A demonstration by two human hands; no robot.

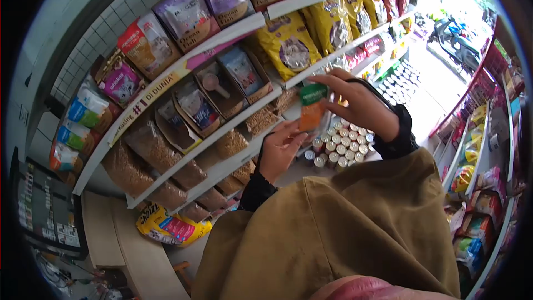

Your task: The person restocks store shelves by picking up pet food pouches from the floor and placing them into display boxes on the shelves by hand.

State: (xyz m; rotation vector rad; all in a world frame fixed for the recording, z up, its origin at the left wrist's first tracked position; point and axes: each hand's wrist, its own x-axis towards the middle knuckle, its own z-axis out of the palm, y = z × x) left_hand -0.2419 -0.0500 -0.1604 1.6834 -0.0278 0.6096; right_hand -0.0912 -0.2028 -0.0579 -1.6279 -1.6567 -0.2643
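A small orange-and-green pouch (312, 112) is held up in front of the shelves, between both of my hands. My right hand (355, 103) pinches its upper right side near the green top. My left hand (281, 149) has its fingers and thumb closed at the lower left corner. Small print on the pouch is too blurred to read. Beyond it on the floor stand many cans (347, 144), partly hidden by my hands. Close to the hands, a large yellow bag (288, 44) leans on the shelf.
Pet food bags (183, 16) line the upper shelf. Below are open boxes, one with a scoop (215, 84), and clear bags of kibble (152, 141). A yellow sack (172, 226) lies low at left. Another stocked rack (472, 161) stands right; a motorbike (458, 41) is outside.
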